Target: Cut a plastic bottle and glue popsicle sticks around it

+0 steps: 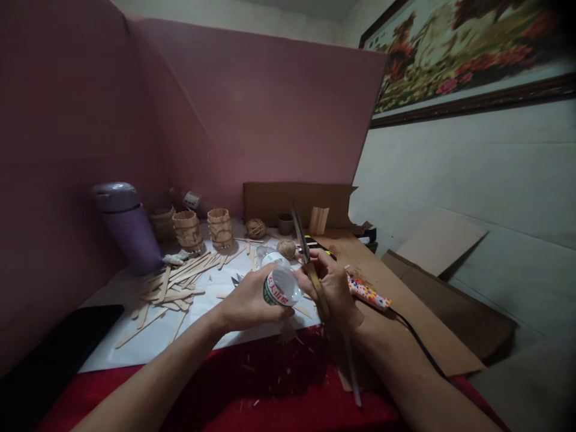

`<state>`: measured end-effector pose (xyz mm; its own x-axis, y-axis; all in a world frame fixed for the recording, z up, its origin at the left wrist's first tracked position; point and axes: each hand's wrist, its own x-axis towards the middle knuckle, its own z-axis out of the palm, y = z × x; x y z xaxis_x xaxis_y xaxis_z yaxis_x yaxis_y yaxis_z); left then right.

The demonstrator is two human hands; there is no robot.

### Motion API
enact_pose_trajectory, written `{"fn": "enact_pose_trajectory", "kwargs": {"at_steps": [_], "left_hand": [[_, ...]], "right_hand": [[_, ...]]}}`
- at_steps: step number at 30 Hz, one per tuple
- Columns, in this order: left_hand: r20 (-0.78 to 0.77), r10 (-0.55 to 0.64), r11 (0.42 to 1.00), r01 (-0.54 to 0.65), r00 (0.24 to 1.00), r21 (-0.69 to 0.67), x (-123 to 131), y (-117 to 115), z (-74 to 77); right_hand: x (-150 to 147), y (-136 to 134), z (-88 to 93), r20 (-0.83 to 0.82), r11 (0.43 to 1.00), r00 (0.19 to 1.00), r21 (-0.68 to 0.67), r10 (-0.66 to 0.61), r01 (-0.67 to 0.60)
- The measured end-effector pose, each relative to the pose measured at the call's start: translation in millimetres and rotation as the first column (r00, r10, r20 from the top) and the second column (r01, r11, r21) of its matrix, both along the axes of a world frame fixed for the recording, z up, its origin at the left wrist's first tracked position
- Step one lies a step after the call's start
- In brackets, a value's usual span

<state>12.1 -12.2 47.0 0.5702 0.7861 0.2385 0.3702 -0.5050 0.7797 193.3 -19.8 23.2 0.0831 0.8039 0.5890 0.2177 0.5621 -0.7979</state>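
Observation:
My left hand [245,305] is wrapped around a cut clear plastic bottle [275,290] with a green, white and red label, its open end tilted towards me. Just right of it, my right hand [337,291] grips scissors [317,287] with yellowish handles, their blades pointing up and away from the bottle. A narrow translucent strip [353,375] hangs below my right hand. Behind the bottle, another clear plastic piece [269,256] shows; whether it is joined to the bottle I cannot tell.
Many loose wooden craft sticks [173,288] lie on white paper at left. Behind stand stick-covered cups [220,228], twine balls [255,228] and a purple flask [128,225]. At right, a flower-patterned tool [368,292] with a black cord lies on cardboard [414,324].

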Motion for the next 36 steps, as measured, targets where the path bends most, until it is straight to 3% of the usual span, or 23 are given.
{"fn": "enact_pose_trajectory", "kwargs": {"at_steps": [6, 9, 13, 17, 22, 28, 32, 36], "left_hand": [[0.121, 0.043, 0.999, -0.038, 0.992, -0.039, -8.6, 8.8, -1.9], [0.106, 0.048, 0.999, -0.047, 0.993, -0.012, -10.1, 9.2, -3.6], [0.005, 0.016, 0.993, -0.017, 1.0, 0.116, -6.8, 3.4, -5.2], [-0.014, 0.02, 0.989, -0.018, 1.0, 0.149, -3.8, -2.5, -3.2], [0.055, 0.036, 0.994, -0.041, 0.998, 0.103, -0.3, -7.5, 2.8], [0.199, 0.047, 0.999, -0.044, 0.979, -0.02, -2.8, -0.6, 0.8], [0.212, 0.017, 0.999, -0.009, 0.977, -0.039, -4.7, -0.6, 3.8], [0.043, 0.014, 0.998, -0.017, 0.999, 0.059, -4.6, -6.9, 8.5]], "right_hand": [[1.0, -5.0, 13.8, -0.218, 0.988, 0.976, -0.145, 0.022, -0.054], [-0.8, -4.6, 13.1, -0.271, 0.979, 0.96, -0.161, 0.078, -0.124], [-2.5, -2.9, 9.0, -0.224, 0.969, 0.966, -0.174, 0.132, -0.173], [-4.2, -3.9, 7.9, -0.116, 0.977, 0.99, -0.192, 0.074, -0.096], [-11.8, -12.1, 11.3, -0.202, 0.982, 0.979, -0.183, 0.002, -0.04], [-11.4, -11.2, 12.6, -0.413, 0.97, 0.908, -0.179, 0.076, -0.162], [-7.6, -10.7, 13.8, -0.281, 0.971, 0.952, -0.169, 0.118, -0.17], [-7.5, -8.8, 12.2, -0.107, 0.983, 0.993, -0.165, 0.059, -0.076]]}}
